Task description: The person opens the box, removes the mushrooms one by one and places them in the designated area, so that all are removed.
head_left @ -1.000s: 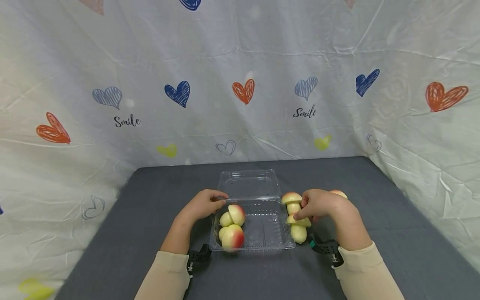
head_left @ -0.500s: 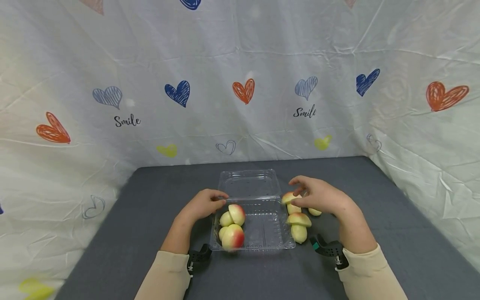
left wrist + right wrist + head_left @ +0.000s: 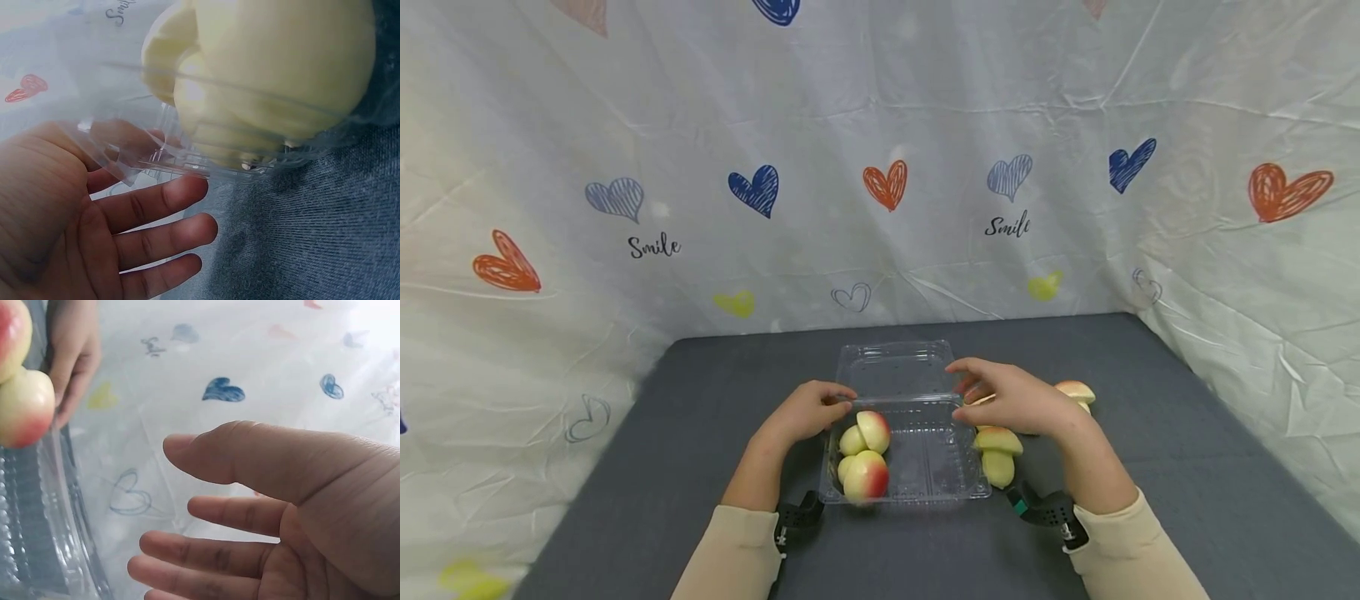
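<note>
A clear plastic clamshell box point(image 3: 981, 492) lies on the table with its lid point(image 3: 891, 367) folded back. Two pale yellow toy mushrooms with red-blushed caps point(image 3: 867, 475) sit in its left half. My left hand point(image 3: 803, 412) rests at the box's left back corner, thumb and index at the plastic, other fingers extended; whether it pinches the rim is hard to see. My right hand point(image 3: 1011, 398) hovers by the box's right edge, fingers spread and holding nothing. A mushroom point(image 3: 997, 458) lies right of the box; another just behind it is mostly hidden under that hand.
Farther right lies another mushroom point(image 3: 1077, 392), partly covered by the right wrist. A dark grey cloth covers the table point(image 3: 722, 392). Behind hangs a white curtain point(image 3: 820, 250) printed with hearts. Each wrist wears a black strap point(image 3: 1045, 508).
My right hand has lifted off the mushrooms beside the box and moved left, fingers spreading, to the box's right edge. My left hand and the boxed mushrooms have stayed put.
</note>
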Demonstrator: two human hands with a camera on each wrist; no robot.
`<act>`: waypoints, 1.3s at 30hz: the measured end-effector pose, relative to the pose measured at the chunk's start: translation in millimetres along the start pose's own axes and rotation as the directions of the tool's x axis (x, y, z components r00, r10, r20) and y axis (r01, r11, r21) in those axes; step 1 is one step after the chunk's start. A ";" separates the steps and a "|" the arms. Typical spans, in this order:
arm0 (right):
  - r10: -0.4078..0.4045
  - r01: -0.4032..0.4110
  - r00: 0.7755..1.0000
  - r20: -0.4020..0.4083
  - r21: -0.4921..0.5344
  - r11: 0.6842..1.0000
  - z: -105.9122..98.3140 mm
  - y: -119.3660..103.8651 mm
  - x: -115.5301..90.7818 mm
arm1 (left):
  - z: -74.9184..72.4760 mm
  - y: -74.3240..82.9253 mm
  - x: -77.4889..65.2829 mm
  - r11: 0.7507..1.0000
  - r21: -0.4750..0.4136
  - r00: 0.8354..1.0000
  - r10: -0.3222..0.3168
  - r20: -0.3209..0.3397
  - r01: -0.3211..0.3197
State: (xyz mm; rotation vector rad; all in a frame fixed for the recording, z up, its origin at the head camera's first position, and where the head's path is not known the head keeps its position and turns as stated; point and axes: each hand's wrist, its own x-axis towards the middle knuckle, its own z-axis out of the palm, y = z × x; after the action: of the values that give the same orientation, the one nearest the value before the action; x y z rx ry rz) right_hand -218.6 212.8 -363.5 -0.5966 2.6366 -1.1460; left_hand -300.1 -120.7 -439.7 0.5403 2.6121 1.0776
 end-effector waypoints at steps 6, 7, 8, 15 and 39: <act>-0.079 0.075 0.994 0.073 0.060 0.995 17.2 -5.6 6.9 | 0.3 0.1 -0.8 1.000 0.000 1.000 -0.003 0.001 0.003; -0.094 0.089 0.992 0.085 0.066 0.994 20.2 -6.9 8.2 | 0.2 0.3 -1.0 1.000 0.000 1.000 -0.003 0.001 0.003; -0.100 0.094 0.990 0.094 0.067 0.993 23.1 -8.6 9.5 | 0.2 0.4 -1.0 1.000 0.000 1.000 -0.003 0.001 0.003; -0.139 0.123 0.977 0.161 0.108 0.987 46.1 -20.1 18.3 | -0.8 1.4 -0.4 1.000 0.008 1.000 -0.004 -0.003 0.004; -0.326 0.383 0.899 0.294 -0.163 0.909 106.3 -30.7 32.2 | 2.0 -3.3 2.0 0.999 0.029 1.000 0.024 0.001 -0.024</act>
State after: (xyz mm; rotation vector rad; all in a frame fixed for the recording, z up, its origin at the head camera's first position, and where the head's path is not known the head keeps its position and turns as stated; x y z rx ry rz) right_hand -202.8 110.3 -413.8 -1.2288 2.4986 -0.7890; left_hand -301.9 -120.8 -443.6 0.5798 2.6307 1.0481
